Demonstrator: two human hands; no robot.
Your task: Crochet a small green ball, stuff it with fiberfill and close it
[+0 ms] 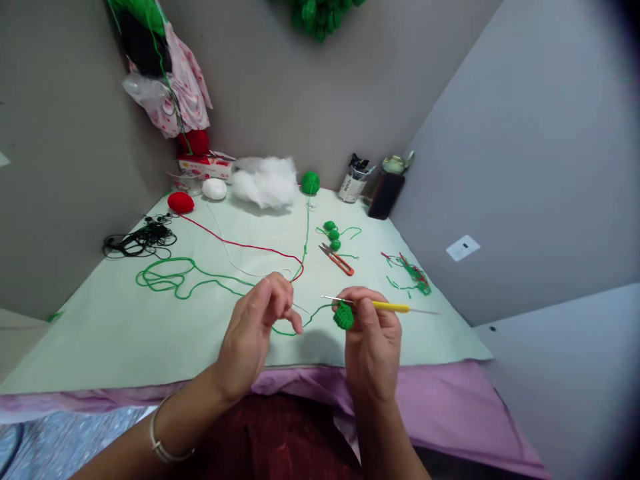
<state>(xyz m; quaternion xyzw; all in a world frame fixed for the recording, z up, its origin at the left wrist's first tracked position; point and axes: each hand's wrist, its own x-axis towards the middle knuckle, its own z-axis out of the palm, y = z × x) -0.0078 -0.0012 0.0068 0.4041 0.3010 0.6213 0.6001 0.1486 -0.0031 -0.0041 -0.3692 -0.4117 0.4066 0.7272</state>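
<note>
My right hand [375, 333] grips a crochet hook [395, 307] with a yellow handle, its thin metal tip pointing left. A small green crocheted piece [343, 316] hangs at the hook, held by the same fingers. Slack green yarn [316, 313] runs from the piece toward my left hand [260, 320], which is raised over the table with bent fingers held apart. The yarn passes close by its fingertips and goes out of sight behind the hand. Whether a strand lies across those fingers is hard to make out.
Orange-handled snips [340, 261] lie beyond my hands, near small green crocheted balls [334, 235]. A red ball [181, 203], a white ball [215, 189], white stuffing [265, 181] and a green ball [311, 183] line the back. Black cord [145, 238] lies left, yarn scraps [415, 275] right.
</note>
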